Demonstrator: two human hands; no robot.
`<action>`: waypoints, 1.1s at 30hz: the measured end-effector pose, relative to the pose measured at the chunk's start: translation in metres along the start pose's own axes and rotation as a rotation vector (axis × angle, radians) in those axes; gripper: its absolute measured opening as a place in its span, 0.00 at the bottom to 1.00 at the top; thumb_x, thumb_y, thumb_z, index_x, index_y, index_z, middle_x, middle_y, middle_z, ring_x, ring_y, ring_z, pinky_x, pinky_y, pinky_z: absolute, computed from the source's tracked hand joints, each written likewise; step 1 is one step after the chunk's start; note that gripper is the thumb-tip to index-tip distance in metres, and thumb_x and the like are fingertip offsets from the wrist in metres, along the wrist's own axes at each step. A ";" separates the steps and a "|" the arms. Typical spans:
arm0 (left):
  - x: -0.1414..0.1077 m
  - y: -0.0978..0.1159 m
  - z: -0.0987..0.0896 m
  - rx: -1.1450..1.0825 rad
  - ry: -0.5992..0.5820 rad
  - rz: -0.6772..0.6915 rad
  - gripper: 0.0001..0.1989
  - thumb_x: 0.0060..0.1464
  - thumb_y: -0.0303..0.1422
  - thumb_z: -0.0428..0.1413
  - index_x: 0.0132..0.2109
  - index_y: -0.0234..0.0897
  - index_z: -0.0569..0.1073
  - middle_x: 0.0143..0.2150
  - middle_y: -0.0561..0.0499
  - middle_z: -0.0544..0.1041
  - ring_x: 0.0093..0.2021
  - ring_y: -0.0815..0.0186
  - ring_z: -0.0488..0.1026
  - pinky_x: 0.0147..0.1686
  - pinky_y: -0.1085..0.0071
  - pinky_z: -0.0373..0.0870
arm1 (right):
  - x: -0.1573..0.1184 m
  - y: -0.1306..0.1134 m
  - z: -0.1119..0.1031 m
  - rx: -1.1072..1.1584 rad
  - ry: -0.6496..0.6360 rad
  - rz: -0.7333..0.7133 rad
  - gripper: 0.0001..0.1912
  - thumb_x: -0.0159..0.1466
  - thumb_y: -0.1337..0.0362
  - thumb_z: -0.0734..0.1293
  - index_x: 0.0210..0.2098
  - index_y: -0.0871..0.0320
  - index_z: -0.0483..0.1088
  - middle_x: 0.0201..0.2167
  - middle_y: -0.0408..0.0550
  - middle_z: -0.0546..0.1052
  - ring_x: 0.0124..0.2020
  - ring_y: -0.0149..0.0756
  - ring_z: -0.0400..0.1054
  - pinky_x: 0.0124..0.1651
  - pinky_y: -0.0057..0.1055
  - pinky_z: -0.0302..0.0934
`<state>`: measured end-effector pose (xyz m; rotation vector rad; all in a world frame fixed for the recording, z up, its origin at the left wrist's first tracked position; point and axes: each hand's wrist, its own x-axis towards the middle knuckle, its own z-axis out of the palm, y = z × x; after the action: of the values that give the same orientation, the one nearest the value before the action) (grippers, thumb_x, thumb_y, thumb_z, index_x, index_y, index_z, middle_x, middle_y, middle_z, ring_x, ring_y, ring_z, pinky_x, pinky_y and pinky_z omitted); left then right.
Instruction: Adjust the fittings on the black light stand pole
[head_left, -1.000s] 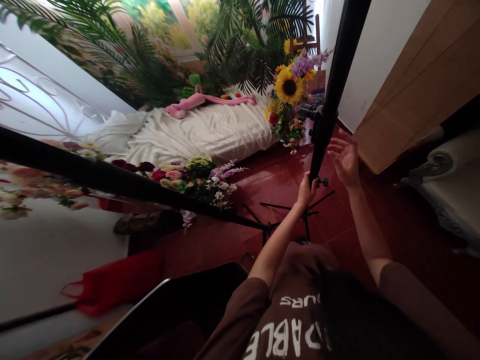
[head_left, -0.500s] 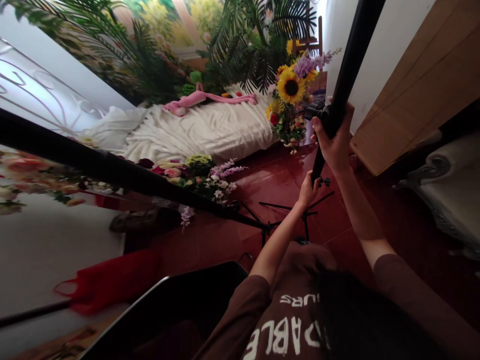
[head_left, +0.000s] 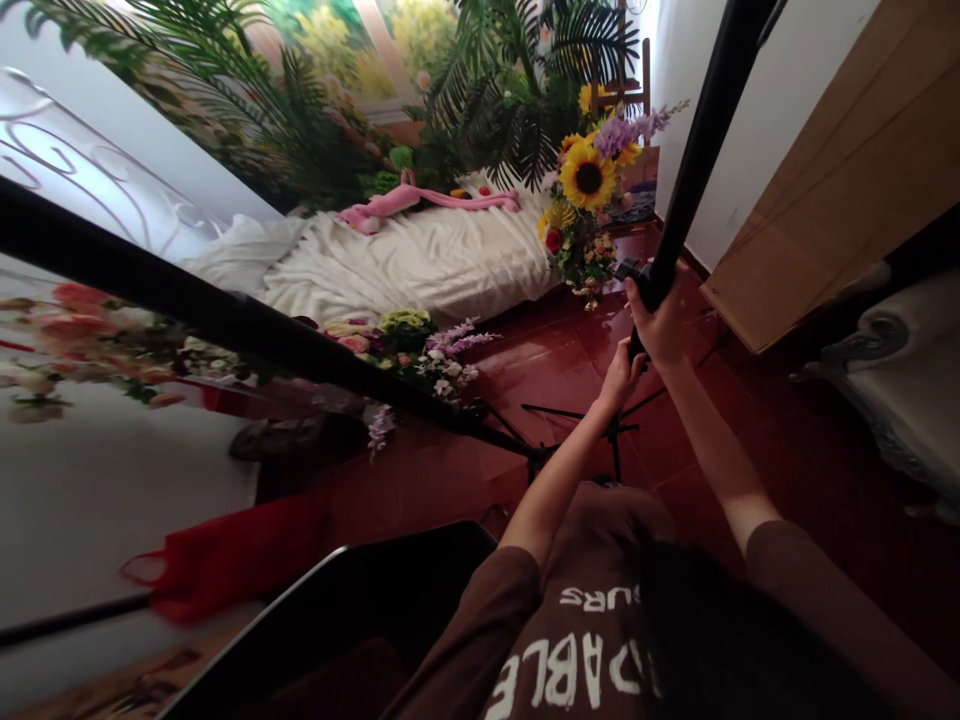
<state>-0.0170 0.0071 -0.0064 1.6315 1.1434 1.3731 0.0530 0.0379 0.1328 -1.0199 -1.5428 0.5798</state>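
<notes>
A black telescoping stand (head_left: 694, 165) rises at a slant on the right, its thin legs spread on the red floor. My right hand (head_left: 664, 318) is wrapped round its pole just below a black clamp knob (head_left: 634, 271). Lower down, my left hand (head_left: 621, 378) grips the thinner part of the same pole, close to my right hand. A second black pole (head_left: 300, 360) runs diagonally from the left edge to the floor, touched by neither hand.
Sunflowers (head_left: 587, 175) stand behind the held pole. A pink plush toy (head_left: 390, 205) lies on a cream-draped bed (head_left: 442, 260). A wooden panel (head_left: 832, 180) and an ornate sofa (head_left: 907, 360) are at right, a red bag (head_left: 225, 550) and black container (head_left: 390, 590) at left.
My right hand has moved down, bringing the upper pole and its clamp knob lower and closer to my left hand. My left hand has barely moved.
</notes>
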 end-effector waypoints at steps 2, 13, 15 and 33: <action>0.001 -0.004 -0.001 0.017 0.006 0.033 0.20 0.64 0.44 0.47 0.57 0.35 0.61 0.47 0.40 0.75 0.43 0.63 0.75 0.45 0.63 0.72 | -0.019 0.007 0.008 -0.097 0.113 0.034 0.33 0.65 0.44 0.64 0.63 0.52 0.55 0.53 0.55 0.73 0.49 0.47 0.75 0.51 0.43 0.71; -0.001 -0.008 0.000 0.018 0.016 0.024 0.18 0.63 0.40 0.50 0.55 0.35 0.63 0.50 0.37 0.75 0.47 0.59 0.75 0.47 0.62 0.72 | -0.038 0.020 0.017 -0.217 0.112 0.117 0.32 0.67 0.46 0.62 0.66 0.50 0.53 0.49 0.54 0.74 0.50 0.47 0.74 0.53 0.44 0.69; 0.000 -0.008 0.001 0.017 0.018 0.029 0.18 0.63 0.41 0.50 0.55 0.35 0.63 0.50 0.36 0.75 0.47 0.59 0.75 0.46 0.63 0.73 | -0.038 0.019 0.016 -0.196 0.113 0.155 0.32 0.66 0.46 0.63 0.65 0.50 0.54 0.50 0.54 0.74 0.50 0.47 0.73 0.54 0.43 0.68; -0.005 0.002 0.003 -0.008 0.036 -0.049 0.16 0.64 0.41 0.49 0.55 0.39 0.62 0.40 0.47 0.76 0.34 0.68 0.74 0.38 0.72 0.70 | -0.104 0.058 -0.054 -0.233 -0.209 0.064 0.21 0.71 0.54 0.56 0.57 0.54 0.68 0.54 0.55 0.75 0.55 0.42 0.70 0.61 0.45 0.64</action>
<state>-0.0142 0.0020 -0.0071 1.5686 1.1893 1.3787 0.1197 -0.0300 0.0438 -1.2189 -1.7983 0.5751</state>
